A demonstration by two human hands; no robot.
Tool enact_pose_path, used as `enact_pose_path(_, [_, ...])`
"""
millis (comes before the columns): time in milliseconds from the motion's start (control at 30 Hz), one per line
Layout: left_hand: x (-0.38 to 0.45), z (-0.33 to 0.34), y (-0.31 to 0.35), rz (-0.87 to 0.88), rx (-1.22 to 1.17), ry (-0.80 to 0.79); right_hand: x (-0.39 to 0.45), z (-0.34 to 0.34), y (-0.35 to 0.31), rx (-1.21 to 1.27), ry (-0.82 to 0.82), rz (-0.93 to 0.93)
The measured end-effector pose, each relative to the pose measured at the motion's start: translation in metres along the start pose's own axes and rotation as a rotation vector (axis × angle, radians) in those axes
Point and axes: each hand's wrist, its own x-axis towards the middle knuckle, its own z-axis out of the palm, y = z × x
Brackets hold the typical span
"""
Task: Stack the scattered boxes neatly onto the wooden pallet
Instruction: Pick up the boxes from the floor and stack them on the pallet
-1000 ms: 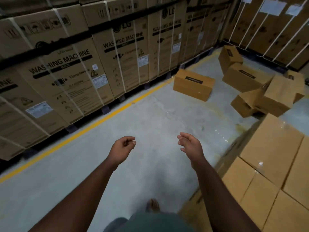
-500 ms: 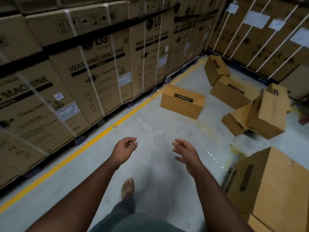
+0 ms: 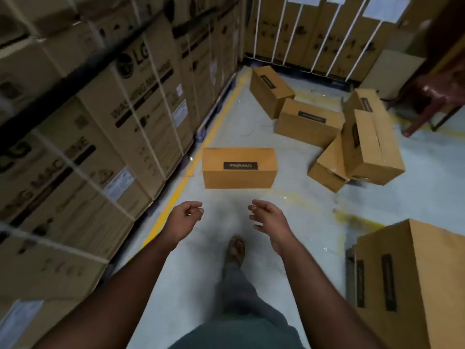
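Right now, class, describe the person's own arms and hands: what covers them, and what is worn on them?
Both forearms are bare right down to the wrists, with no sleeve in view. The left hand and the right hand wear no gloves, and no watch, band or ring shows on either. Lower in the view the person wears a greyish-green top and grey trousers.

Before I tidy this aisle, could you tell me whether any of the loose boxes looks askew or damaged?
Yes: the tilted box on the right leans on a smaller box instead of lying flat. The box with the dark label sits flat near the yellow line. No damage is visible.
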Motion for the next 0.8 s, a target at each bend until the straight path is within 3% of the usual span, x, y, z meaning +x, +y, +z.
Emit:
enact_pose_path(267, [0.199,-0.028,0.08,-0.107,0.033,-0.033,0.199,0.051,-0.11,0.005,-0.028,0.078])
enact_pose_path(433, [0.305,-0.05,0.118,-0.135,0.068,-0.078,0.291,0.074,-0.168,-0.007,0.051,0.095])
enact_pose_path(600, [0.446,-0.061,0.107,-0.186,0.197,-0.211,0.382,0.117,-0.163,-0.002,0.155,0.241])
enact_pose_path(800, [0.635,-0.043,0.03,-0.266,0.411,-0.332,0.522,0.186,-0.108,0.086,0.3,0.387])
